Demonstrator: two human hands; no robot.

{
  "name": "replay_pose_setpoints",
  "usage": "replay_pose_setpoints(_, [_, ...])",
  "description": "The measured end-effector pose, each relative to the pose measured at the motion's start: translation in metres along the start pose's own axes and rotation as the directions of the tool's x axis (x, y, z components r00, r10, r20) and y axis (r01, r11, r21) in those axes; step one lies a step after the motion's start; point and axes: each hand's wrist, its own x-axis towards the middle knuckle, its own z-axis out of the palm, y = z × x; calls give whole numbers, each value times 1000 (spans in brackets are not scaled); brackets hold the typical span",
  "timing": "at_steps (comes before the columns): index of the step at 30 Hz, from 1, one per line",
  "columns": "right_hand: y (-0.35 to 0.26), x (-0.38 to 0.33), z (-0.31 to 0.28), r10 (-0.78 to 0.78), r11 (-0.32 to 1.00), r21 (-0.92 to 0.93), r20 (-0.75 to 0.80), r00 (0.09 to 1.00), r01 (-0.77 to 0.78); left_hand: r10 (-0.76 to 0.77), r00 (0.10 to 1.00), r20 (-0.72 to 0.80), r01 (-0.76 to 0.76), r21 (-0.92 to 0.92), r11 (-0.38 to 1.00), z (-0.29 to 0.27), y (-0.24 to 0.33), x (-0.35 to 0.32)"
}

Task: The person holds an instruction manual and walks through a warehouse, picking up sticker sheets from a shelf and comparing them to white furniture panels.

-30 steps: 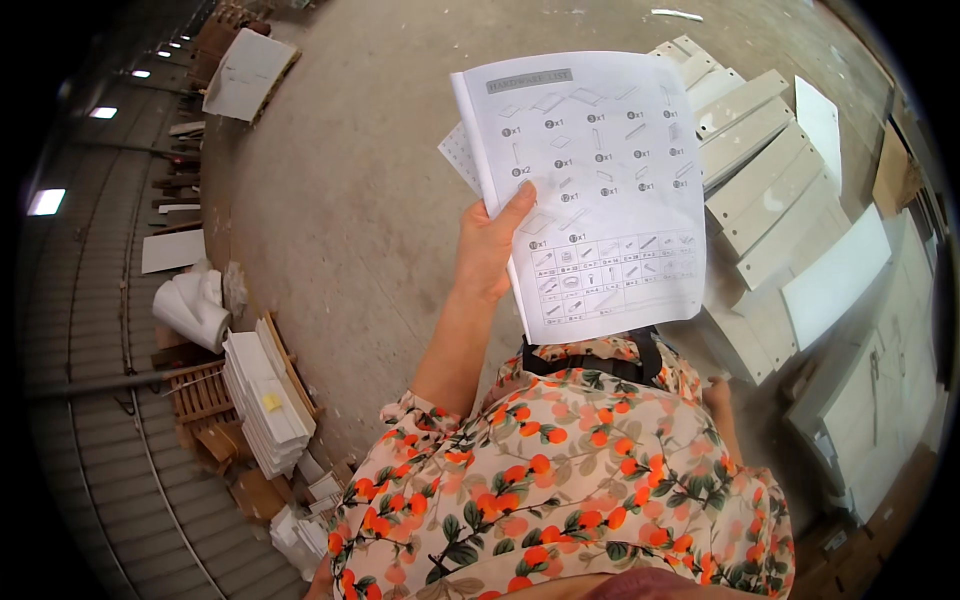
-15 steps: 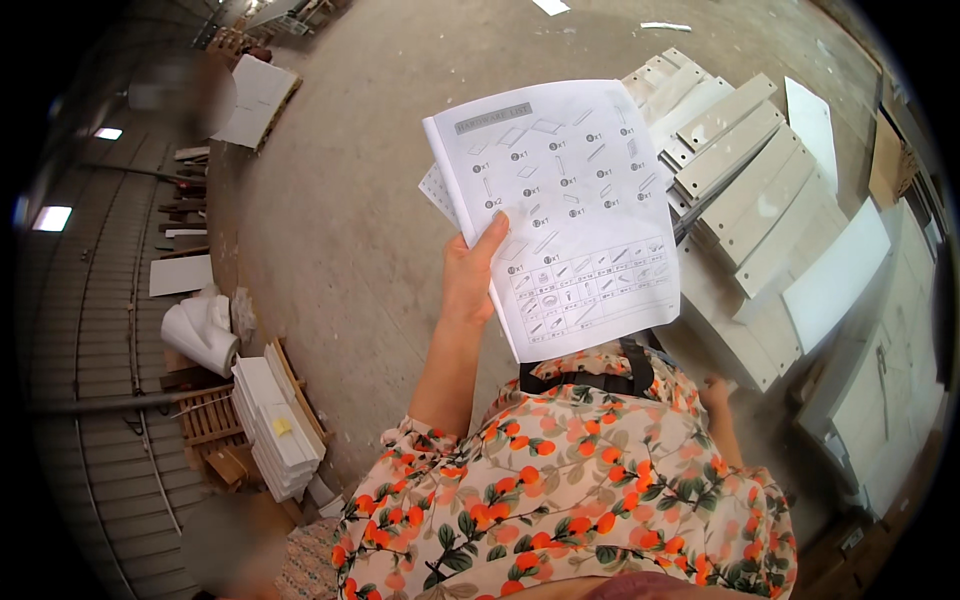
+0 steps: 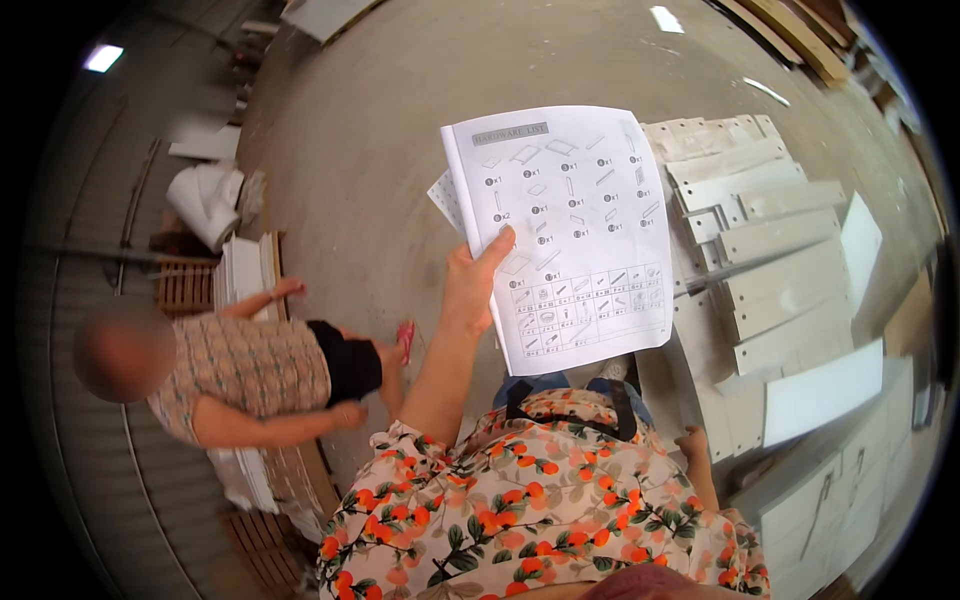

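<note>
My left hand (image 3: 476, 282) grips a white instruction booklet (image 3: 590, 225) by its left edge, thumb on top of the page. The open page carries small line drawings of panels and a grid of hardware pictures. Behind it pokes out the corner of another printed sheet (image 3: 446, 198). Low at my right side hangs my right hand (image 3: 692, 440), close to the edge of the stacked panels; its fingers are small and partly hidden, so I cannot make out how they are held.
Pale drilled furniture panels (image 3: 785, 300) lie stacked to my right, with a white board (image 3: 825, 393) on them. Over on the left, another person (image 3: 255, 375) walks past pallets (image 3: 188, 285) and a white wrapped roll (image 3: 205, 203). Long boards (image 3: 785, 35) lie at the far right.
My view has turned, and the panels on the right appear nearer. The other person has come fully into view at the left. The booklet stays in my left hand.
</note>
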Motion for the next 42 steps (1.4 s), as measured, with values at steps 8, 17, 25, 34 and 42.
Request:
replay_pose_setpoints(8, [-14, 94, -14, -190, 973, -134, -2, 982, 188, 30, 964, -266, -43, -42, 998, -42, -29, -18])
replay_pose_setpoints(17, [-80, 96, 6, -273, 945, -137, 162, 948, 296, 15, 943, -331, -32, -46, 998, -47, -31, -20])
replay_pose_setpoints(25, [-18, 274, 59, -586, 569, -421, 396, 707, 707, 165, 777, -608, -116, 119, 986, -81, -68, -66])
replay_pose_setpoints(34, [-220, 324, 4, -419, 169, -480, 756, 503, 861, 104, 24, -994, -526, 76, 847, -74, -176, -113])
replay_pose_setpoints(42, [-408, 220, 37, -566, -1, -454, 735, 374, 891, -74, -177, -982, -598, 48, 800, -115, -164, -217])
